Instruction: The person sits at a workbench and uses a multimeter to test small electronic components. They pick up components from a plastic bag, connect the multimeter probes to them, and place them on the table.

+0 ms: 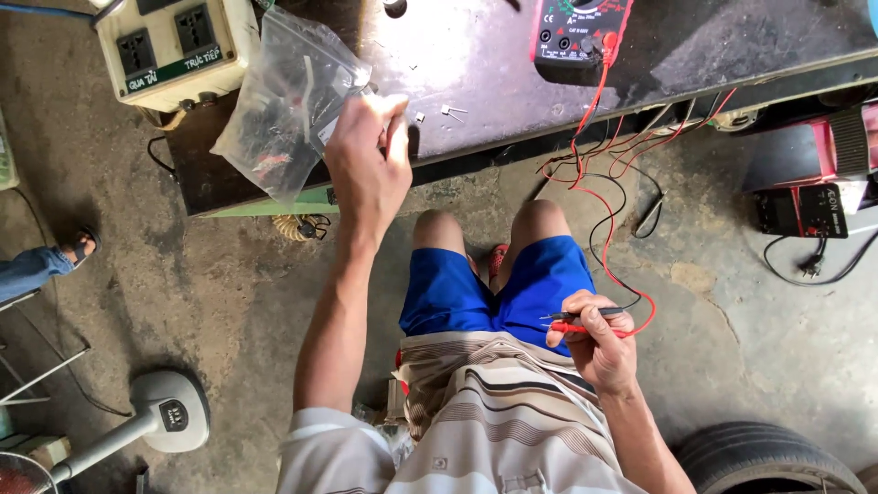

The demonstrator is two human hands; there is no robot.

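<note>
A seated person in blue shorts and a striped shirt works at a low, dark bench (512, 64), seen from above. The left hand (366, 169) is raised over the bench's front edge, fingers pinched closed on the corner of a clear plastic bag (288, 101) that holds small red and dark parts; the bag hangs tilted above the bench, just beside a cream-coloured socket box (174, 46) at the bench's left end. The right hand (594, 343) rests near the right knee, closed around a pair of test probes (585, 320), one red and one black, held together and pointing left. Red and black leads (608, 210) loop from the probes across the concrete floor up to a multimeter (581, 27) lying on the bench. Two small metal components (453, 112) lie on the bench just right of the left hand. A fan base (169, 412) stands at lower left, a tyre (764, 457) at lower right.
</note>
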